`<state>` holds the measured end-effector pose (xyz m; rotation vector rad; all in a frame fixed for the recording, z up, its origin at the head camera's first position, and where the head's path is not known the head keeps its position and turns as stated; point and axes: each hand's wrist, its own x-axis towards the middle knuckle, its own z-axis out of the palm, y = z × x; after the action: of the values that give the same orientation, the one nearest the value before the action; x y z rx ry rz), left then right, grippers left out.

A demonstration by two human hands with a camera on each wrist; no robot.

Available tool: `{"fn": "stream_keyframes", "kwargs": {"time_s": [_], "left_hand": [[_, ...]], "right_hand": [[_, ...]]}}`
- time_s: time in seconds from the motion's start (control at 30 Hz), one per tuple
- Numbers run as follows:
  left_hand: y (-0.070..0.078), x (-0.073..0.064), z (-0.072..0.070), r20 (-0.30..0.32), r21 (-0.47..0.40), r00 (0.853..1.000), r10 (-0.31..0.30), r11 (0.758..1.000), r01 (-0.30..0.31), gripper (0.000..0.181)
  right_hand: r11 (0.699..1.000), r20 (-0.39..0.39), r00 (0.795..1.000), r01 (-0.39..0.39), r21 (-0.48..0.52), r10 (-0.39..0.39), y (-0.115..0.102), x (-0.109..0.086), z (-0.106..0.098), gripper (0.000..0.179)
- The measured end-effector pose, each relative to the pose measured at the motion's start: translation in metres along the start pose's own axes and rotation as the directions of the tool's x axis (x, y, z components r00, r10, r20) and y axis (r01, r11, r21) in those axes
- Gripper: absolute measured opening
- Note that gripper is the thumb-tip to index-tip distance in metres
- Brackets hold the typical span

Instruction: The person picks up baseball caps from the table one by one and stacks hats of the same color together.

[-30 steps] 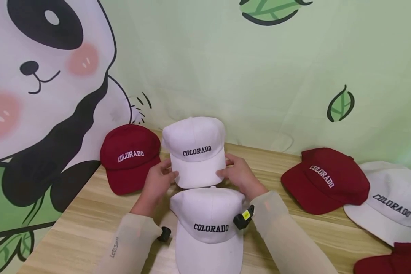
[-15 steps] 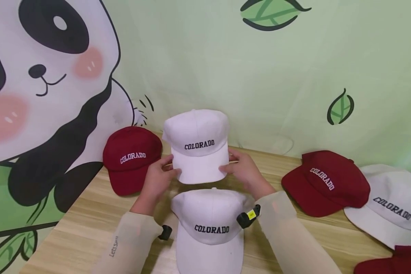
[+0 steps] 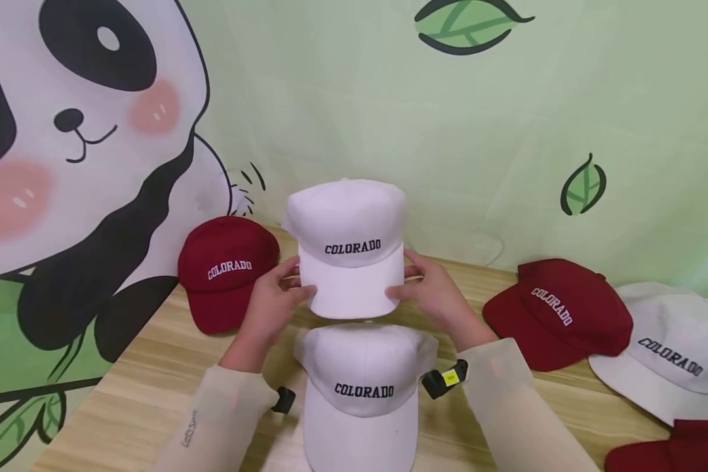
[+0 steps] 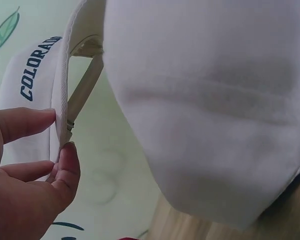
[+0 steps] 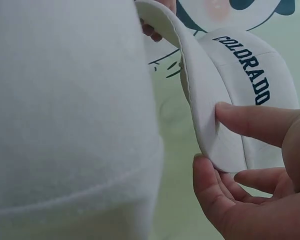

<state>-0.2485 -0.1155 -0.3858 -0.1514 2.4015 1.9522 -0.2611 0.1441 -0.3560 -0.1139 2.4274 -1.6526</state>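
Observation:
Held up off the table is a white cap (image 3: 348, 226) with black COLORADO lettering, its brim toward me. My left hand (image 3: 273, 295) pinches the left side of the brim, thumb on top and fingers beneath. On the other side my right hand (image 3: 433, 292) pinches the brim the same way, as the right wrist view shows with the brim edge (image 5: 190, 75) between thumb and fingers. Just in front, nearer to me, a second white cap (image 3: 362, 387) sits on the table below the held one; its crown fills much of both wrist views.
At the back left lies a red cap (image 3: 227, 272) close to my left hand. To the right are a red cap (image 3: 557, 311), a white cap (image 3: 663, 347) and another red cap (image 3: 678, 452). A printed green backdrop (image 3: 478, 144) hangs behind the wooden table (image 3: 124, 400).
The white cap in my hands has risen off the table, nearer to me and slightly right. Both hands keep their pinch on its brim. The other caps stay where they were.

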Motion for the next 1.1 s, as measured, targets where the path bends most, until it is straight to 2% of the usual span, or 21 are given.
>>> {"fn": "stream_keyframes", "kwargs": {"time_s": [0.13, 0.37, 0.5, 0.73, 1.1], "left_hand": [[0.003, -0.006, 0.000, 0.009, -0.003, 1.000, 0.008, 1.000, -0.008, 0.067], [0.011, -0.016, 0.001, 0.013, 0.024, 0.998, 0.065, 0.998, -0.065, 0.066], [0.013, -0.021, 0.003, 0.026, 0.031, 0.997, 0.068, 0.997, -0.069, 0.069], [0.014, -0.034, 0.003, 0.057, 0.035, 0.994, 0.089, 0.995, -0.091, 0.074], [0.008, -0.053, 0.003, 0.095, 0.055, 0.990, 0.107, 0.992, -0.113, 0.072]], "right_hand": [[1.000, 0.008, 1.000, 0.000, 0.008, 0.000, 0.000, -0.007, -0.003, 0.085], [0.999, 0.010, 0.999, 0.032, -0.001, -0.032, -0.003, -0.021, -0.010, 0.089], [1.000, 0.013, 1.000, 0.018, -0.002, -0.018, -0.003, -0.029, -0.014, 0.093], [1.000, 0.021, 1.000, -0.005, 0.012, 0.005, 0.003, -0.044, -0.016, 0.100], [0.999, 0.021, 1.000, 0.014, 0.029, -0.015, 0.012, -0.069, -0.012, 0.106]]}}
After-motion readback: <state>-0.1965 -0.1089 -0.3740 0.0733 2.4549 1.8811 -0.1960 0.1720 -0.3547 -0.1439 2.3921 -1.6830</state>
